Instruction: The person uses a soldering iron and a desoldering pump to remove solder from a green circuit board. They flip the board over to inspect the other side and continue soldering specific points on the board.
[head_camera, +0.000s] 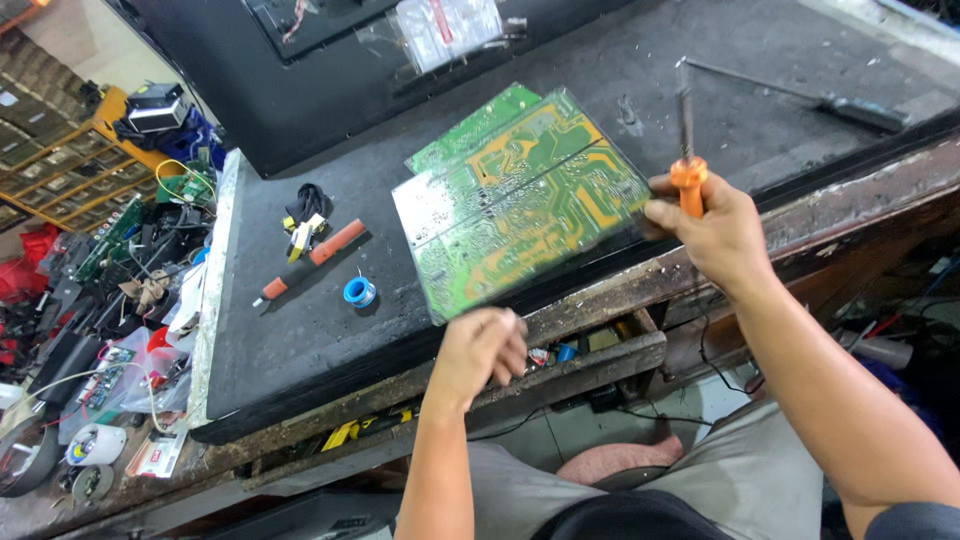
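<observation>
A large green circuit board with yellow copper areas is tilted up over the dark workbench, solder side toward me. My left hand grips its lower edge and looks blurred. My right hand is at the board's right edge and holds a soldering iron by its orange handle, with the metal shaft pointing up and away. A second green board shows behind the first one's upper left edge.
On the bench left of the board lie an orange-handled tool, a blue solder spool and a black and yellow clip. A plastic bag sits at the back. A drawer stands pulled out below. Cluttered parts fill the left.
</observation>
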